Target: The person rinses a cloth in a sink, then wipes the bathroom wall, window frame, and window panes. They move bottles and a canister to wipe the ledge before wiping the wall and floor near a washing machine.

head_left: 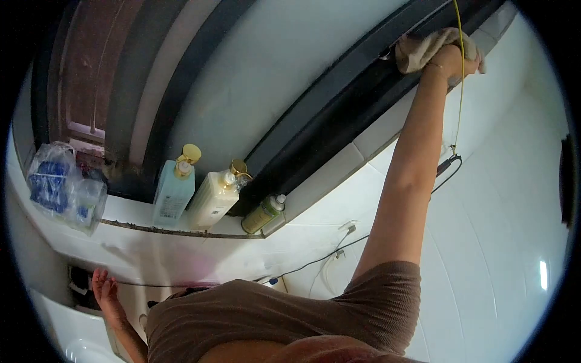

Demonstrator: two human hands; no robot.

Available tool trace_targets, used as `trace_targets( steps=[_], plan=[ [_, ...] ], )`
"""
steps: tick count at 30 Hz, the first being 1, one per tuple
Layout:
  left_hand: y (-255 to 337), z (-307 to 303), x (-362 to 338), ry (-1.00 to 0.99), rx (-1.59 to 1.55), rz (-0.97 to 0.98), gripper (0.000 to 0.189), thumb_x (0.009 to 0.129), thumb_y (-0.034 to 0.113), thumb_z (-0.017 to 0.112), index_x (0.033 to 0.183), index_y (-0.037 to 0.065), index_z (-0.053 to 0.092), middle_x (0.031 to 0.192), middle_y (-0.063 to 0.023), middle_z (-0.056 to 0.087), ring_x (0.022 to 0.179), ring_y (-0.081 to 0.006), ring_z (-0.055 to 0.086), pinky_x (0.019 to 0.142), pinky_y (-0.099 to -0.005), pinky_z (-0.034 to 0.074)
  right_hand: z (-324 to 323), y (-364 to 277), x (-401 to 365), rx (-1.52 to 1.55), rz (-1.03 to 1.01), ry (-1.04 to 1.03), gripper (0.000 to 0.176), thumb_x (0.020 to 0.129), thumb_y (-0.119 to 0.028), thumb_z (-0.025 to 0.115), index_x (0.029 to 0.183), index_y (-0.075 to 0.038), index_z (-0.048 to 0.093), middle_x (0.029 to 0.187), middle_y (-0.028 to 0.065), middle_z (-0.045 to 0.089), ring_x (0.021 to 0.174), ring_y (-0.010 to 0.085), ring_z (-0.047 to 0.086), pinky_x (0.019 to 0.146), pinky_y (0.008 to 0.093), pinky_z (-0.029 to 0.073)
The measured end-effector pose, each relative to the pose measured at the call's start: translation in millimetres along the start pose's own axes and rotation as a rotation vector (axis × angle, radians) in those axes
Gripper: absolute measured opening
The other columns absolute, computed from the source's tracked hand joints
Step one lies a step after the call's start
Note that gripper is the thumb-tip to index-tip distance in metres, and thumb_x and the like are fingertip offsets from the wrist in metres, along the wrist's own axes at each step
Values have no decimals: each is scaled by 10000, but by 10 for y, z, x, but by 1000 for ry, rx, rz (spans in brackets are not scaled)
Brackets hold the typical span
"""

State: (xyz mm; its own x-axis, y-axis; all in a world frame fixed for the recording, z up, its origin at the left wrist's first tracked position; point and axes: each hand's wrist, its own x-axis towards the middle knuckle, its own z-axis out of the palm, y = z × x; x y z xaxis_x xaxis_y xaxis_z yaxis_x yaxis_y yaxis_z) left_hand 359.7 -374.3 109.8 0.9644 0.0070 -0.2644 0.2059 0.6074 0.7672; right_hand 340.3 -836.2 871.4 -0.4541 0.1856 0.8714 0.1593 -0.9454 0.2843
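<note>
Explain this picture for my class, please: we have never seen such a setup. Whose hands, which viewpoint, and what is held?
There is no machine here: these are a person's two bare hands. The single picture comes from a camera worn on the head, so the person's brown top shows at the bottom. The right hand reaches up, holding a beige cloth at the dark frame. The left hand is low, with nothing visible in it. On the white ledge stand a pale blue pump bottle, a cream pump bottle and a green container, with a plastic bag to their left.
</note>
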Motion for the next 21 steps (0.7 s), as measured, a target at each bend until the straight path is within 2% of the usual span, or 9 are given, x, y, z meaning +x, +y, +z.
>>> trace_targets(
  steps=[1,4,6,10,11,12,16,20,21],
  plan=[
    [-52,3,48,22,-1,19,477,848,143,547,1307,102,426,1239,-84,481,961,-144,510,862,-267,400,-9,443,136,-221,-282,-67,233,713,27,490,938,53,545,953,199,587,860,302,617,726,364,520],
    [-91,147,104,41,-9,33,483,852,152,550,1315,104,420,1238,-76,482,962,-142,505,863,-266,399,-81,179,-249,-475,-303,-412,322,666,-32,588,973,64,562,1025,229,556,1020,390,518,901,409,408],
    [-47,272,92,41,-9,27,485,854,160,552,1317,105,420,1236,-74,483,961,-142,502,865,-270,398,4,445,-428,-652,-318,-486,279,704,-56,538,965,10,608,1214,228,473,1154,389,409,955,437,356],
    [61,465,103,7,19,36,488,852,178,557,1315,101,423,1233,-67,487,962,-139,502,874,-280,385,205,375,-131,-451,-180,-577,403,707,-103,526,1101,-44,588,997,216,618,961,396,579,847,395,452],
    [77,501,112,-5,8,45,490,850,183,559,1313,98,425,1231,-64,489,959,-138,502,877,-283,381,321,876,145,-329,-210,-610,387,722,-121,532,1091,-15,588,903,207,646,862,357,623,762,380,484],
    [94,532,114,3,14,42,490,850,183,559,1313,98,425,1231,-64,489,959,-138,502,877,-283,381,436,1364,451,-369,-15,-600,356,748,-144,533,1067,3,588,944,192,640,870,312,620,756,378,482],
    [136,611,106,-9,26,44,492,847,190,567,1310,99,430,1236,-64,496,958,-135,506,871,-280,379,546,1091,687,-27,531,-600,326,781,-155,516,1061,-10,599,1032,162,612,922,281,602,760,388,474],
    [35,548,171,-38,-3,32,475,856,132,543,1314,91,424,1244,-78,497,934,-124,530,830,-258,414,431,612,385,-188,466,-598,393,825,-57,497,1217,-78,481,1017,213,569,957,321,558,767,420,452],
    [41,569,148,-40,-4,25,471,857,124,537,1313,84,423,1241,-83,497,928,-124,532,823,-253,420,408,1185,559,-236,195,-675,363,829,-95,512,1192,-87,498,960,200,596,887,305,594,683,403,473]
  ],
)
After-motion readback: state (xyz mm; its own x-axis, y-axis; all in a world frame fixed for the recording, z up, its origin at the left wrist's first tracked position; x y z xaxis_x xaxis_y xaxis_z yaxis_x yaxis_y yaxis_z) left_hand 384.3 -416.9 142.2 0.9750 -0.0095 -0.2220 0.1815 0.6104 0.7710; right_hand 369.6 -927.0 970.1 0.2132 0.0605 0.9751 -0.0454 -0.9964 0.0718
